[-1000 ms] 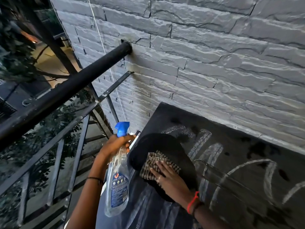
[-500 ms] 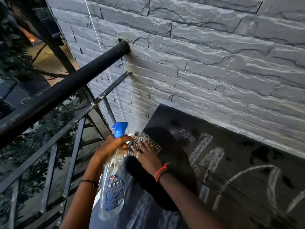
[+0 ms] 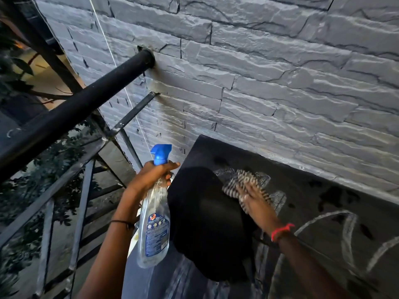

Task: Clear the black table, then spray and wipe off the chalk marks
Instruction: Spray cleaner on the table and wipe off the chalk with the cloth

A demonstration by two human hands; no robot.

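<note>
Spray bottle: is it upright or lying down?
Upright: the spray bottle hangs nozzle-up from the left hand, which grips its neck.

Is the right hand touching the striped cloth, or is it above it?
Touching. The head view shows the right hand lying flat on the striped cloth, no gap between them, pressing it onto the black table.

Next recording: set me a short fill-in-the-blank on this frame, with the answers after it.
1. The left hand grips a clear spray bottle with a ____ nozzle.
2. The right hand presses a striped ____ flat onto the black table.
3. The white marks on the table's right part are drawn in ____.

Missing words: blue; cloth; chalk.
</note>
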